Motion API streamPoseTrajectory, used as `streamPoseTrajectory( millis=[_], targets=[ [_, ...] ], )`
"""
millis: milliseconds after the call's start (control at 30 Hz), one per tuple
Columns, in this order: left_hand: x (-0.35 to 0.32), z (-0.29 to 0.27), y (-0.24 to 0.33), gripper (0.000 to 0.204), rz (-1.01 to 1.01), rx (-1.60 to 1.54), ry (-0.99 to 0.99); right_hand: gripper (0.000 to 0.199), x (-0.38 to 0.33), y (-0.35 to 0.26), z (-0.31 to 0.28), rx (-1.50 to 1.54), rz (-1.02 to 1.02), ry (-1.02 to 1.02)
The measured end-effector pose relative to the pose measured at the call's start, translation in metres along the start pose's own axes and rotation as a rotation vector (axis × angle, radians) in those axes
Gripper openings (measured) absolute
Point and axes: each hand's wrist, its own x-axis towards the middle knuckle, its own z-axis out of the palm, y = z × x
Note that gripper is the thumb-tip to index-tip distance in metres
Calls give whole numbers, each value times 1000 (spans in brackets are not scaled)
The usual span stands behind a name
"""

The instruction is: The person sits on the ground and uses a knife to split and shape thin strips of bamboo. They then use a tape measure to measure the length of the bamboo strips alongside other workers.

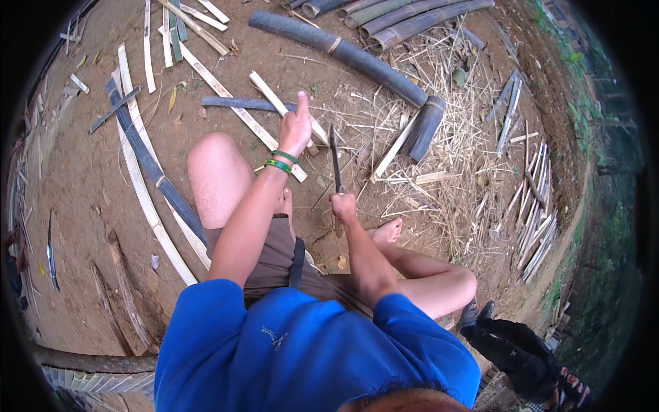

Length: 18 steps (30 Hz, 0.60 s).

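- One long-bladed knife sits in the right hand, fingers closed round its handle, blade pointing away from the body.
- Left of the knife, the left hand has one digit stretched out over a pale split-bamboo strip; whether it grips the strip, I cannot tell.
- That strip's near end lies just beside the blade; touching or apart cannot be made out.
- Brown earth forms the outdoor working surface, strawlike shavings covering it right of the knife.
- Right of the knife and slightly farther out is a short dark bamboo section; a long dark culm slants beyond the knife.
- Well left of the knife, a dark split-bamboo length edges a broad stretch of earth, the widest room for moving.
- Far right of the knife, greenery borders the ground; behind it to the right is a person in dark clothing.
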Motion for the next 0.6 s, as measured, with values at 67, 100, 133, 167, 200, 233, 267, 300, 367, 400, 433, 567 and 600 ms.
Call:
streamPoseTrajectory(
  millis=[67,100,133,167,200,233,267,300,367,400,433,567,600],
  targets=[
    [11,-19,-22,96,-22,-18,101,40,-17,-39,-20,-18,-9,-127],
    [15,-19,-27,96,-30,-39,128,41,-24,-53,-33,-33,-3,-166],
    [14,-12,-29,96,-24,-59,99,25,-20,-42,-37,-175,-165,-10],
    [13,-14,-28,95,-16,-74,94,25,-33,-53,-41,-63,-298,26],
    [11,-16,-28,95,-15,-63,89,25,-48,-63,-45,52,-432,58],
    [9,-18,-23,94,-2,-48,71,25,-61,-73,-48,177,-562,105],
    [9,-18,-21,94,-28,-58,59,26,-60,-68,-41,294,-582,91],
    [7,-18,-17,94,-23,-47,73,26,-51,-56,-29,214,-519,106],
    [2,-6,-10,94,1,-24,73,27,-20,-6,0,60,-377,166],
    [-1,5,-3,94,9,-39,48,27,17,21,3,-173,-25,62],
    [5,-5,-15,94,-3,-41,93,27,15,3,0,-149,-32,-25],
    [7,-18,-21,94,-23,-76,57,25,-26,-23,-28,79,-272,-44],
    [5,-20,-22,94,23,-16,131,24,-54,-50,-40,198,-372,-39]
  ],
)
